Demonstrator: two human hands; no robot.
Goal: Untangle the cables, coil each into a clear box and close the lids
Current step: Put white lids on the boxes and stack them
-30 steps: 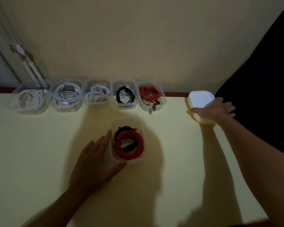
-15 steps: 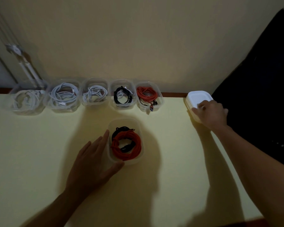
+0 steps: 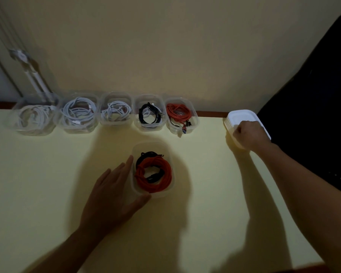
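Observation:
A clear box stands at the table's middle with a coiled red cable and a black cable inside, no lid on it. My left hand rests flat beside it, straight fingers and thumb touching its left wall and front corner. At the back right, my right hand lies on a stack of white lids, fingers curled over the top lid's edge. Several open boxes line the back: white cables, a black cable, a red cable.
The pale yellow table ends at the wall behind the boxes. A black chair back stands off the right edge, close to the lids. A white stand leans at the back left.
My right hand slid back over the lid stack and its fingers curled onto the top lid. My left hand has stayed against the box.

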